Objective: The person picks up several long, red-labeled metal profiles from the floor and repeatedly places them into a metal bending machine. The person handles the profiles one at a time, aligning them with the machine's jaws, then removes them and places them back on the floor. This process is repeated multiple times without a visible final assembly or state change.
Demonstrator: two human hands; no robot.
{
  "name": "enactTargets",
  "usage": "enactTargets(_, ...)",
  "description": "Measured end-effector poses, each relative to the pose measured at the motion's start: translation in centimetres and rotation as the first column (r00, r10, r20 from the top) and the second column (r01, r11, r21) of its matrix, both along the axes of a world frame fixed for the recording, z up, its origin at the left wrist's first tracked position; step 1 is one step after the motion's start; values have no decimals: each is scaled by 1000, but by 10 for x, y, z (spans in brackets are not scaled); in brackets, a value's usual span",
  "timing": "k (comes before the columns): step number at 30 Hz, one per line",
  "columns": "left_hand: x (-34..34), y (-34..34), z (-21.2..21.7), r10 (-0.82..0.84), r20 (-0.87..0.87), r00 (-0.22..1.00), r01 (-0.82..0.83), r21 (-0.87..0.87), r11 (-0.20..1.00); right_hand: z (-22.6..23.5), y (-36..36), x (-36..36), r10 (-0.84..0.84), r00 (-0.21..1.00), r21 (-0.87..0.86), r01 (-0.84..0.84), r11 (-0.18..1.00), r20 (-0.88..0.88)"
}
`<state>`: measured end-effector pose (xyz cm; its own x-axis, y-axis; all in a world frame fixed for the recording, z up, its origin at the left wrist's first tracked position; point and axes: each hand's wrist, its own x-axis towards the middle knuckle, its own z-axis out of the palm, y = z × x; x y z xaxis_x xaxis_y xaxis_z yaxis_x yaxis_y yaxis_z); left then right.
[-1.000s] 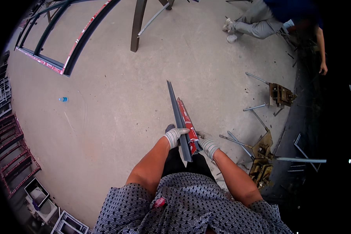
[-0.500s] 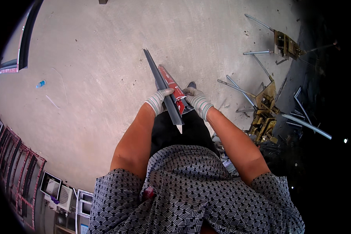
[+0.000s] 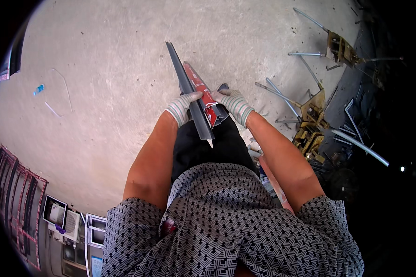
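Note:
Both hands wear pale striped work gloves and grip a small bundle of long metal profiles in front of my waist. My left hand [image 3: 184,105] is closed around the dark grey profile [image 3: 198,115], its thumb lying over the top. My right hand [image 3: 234,103] is closed on the other side, around the profile covered in red film [image 3: 198,85]. The pieces lie side by side, their far ends pointing away and slightly left. The grey piece reaches farther out than the red one. Hollow cut ends show at the near side. The fingers underneath are hidden.
Concrete floor [image 3: 120,60] spreads ahead. At right stand brownish metal machines [image 3: 341,48] with long pipe handles. A blue bottle [image 3: 39,90] lies at left. Red-and-dark frames [image 3: 16,194] and white-edged frames [image 3: 96,231] stand at lower left. A reddish bar [image 3: 275,184] shows beside my right forearm.
The held profiles and both hands sit slightly higher and farther left in view. The floor items at left have shifted left, and the reddish bar by my right forearm has come into sight.

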<state>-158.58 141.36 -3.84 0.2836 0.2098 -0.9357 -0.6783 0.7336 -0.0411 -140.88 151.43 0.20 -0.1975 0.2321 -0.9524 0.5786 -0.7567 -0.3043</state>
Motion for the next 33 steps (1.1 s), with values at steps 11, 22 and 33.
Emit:
enactTargets(11, -3, -8, -15, 90, 126, 988, -102, 98, 990, 13, -8, -13, -169, 985, 54, 171, 984, -30)
enactTargets(22, 7, 74, 29, -124, 106, 987, 101, 195, 976, 78, 36, 15, -434, 893, -15, 435, 900, -123)
enactTargets(33, 79, 228, 91, -355, -1, 935, 343, 258, 903, 114, 143, 104, -407, 902, 52, 418, 907, -142)
